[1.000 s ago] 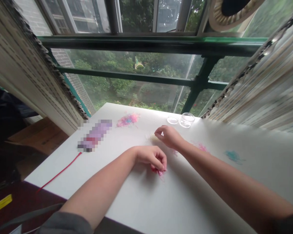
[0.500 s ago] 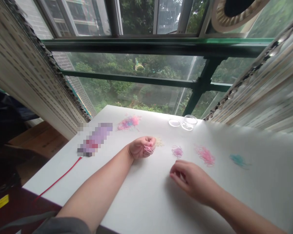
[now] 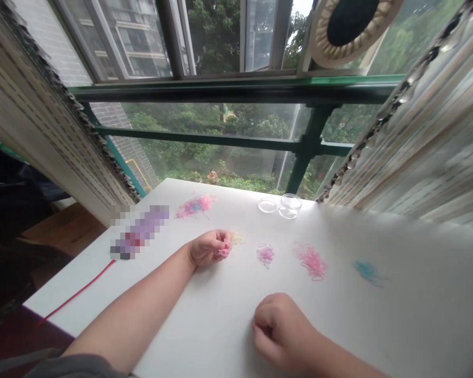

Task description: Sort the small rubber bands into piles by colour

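My left hand [image 3: 211, 248] is closed around several pink rubber bands [image 3: 223, 252], whose loops stick out at the fingertips. It is just above the white table, beside a small pale yellow pile of bands [image 3: 236, 237] that it partly hides. My right hand [image 3: 281, 331] is curled, thumb against fingers, low over the near part of the table; whatever its fingers may hold is hidden. Beyond it lie a purple pile of bands [image 3: 265, 255] and a pink pile [image 3: 312, 261]. A teal pile [image 3: 367, 271] lies farther right.
A mixed-colour heap of bands [image 3: 197, 206] lies at the far left of the white table [image 3: 205, 320]. Clear round plastic containers [image 3: 290, 206] stand at the back edge. A blurred-out purple object [image 3: 145, 226] with a red cord [image 3: 79, 291] lies left. Curtains flank the window.
My right hand has drawn back toward me, away from the purple pile. The left hand stays by the yellow pile, still holding the pink bands. The whole view has shifted slightly.
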The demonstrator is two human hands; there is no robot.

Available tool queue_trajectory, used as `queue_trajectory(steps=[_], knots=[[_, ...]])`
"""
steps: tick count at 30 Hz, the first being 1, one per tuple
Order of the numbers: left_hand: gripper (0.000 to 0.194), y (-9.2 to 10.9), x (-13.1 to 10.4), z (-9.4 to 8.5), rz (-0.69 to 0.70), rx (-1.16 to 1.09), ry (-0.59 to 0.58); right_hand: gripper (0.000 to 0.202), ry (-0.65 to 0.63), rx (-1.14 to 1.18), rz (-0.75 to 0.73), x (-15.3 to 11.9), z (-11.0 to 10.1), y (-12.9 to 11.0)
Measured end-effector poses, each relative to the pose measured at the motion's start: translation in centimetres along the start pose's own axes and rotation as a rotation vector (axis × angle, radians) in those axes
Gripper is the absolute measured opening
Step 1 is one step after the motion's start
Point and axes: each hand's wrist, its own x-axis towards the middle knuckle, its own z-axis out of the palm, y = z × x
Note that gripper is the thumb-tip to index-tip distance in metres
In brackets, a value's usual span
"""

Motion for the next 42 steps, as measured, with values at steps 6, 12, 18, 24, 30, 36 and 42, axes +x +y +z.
queue_trajectory(steps=[6, 12, 18, 24, 30, 36, 42], knots=[[0.027, 0.9, 1.9, 2.6, -0.032, 0.118, 0.09, 0.021, 0.021, 0.067, -0.025, -0.1, 0.1, 0.3], [0.021, 2.8, 8.5, 9.4, -0.009, 0.544, -0.012, 0.017, -0.01, 0.047, -0.008, 0.3, -0.5, 0.0], [0.012, 1.8, 15.0, 13.0, 0.091, 1.557, -0.227, 0.017, -0.041, 0.003, 0.034, 0.3, -0.9, -0.2], [0.019, 1.4, 17.0, 13.8, 0.134, 2.119, -0.522, 0.02, -0.031, 0.011, 0.037, 0.3, -1.1, -0.1], [0.036, 3.1, 16.7, 16.0, 0.08, 2.253, -0.629, 0.019, -0.038, 0.011, 0.04, 0.3, -1.3, -0.3], [0.013, 6.3, 12.3, 16.1, 0.033, 2.204, -0.355, 0.017, -0.082, -0.033, 0.032, 0.2, -1.3, -0.3], [0.011, 5.1, 4.3, 10.8, -0.362, 2.191, -0.008, 0.019, -0.037, 0.003, 0.005, -0.1, -0.9, 0.0]])
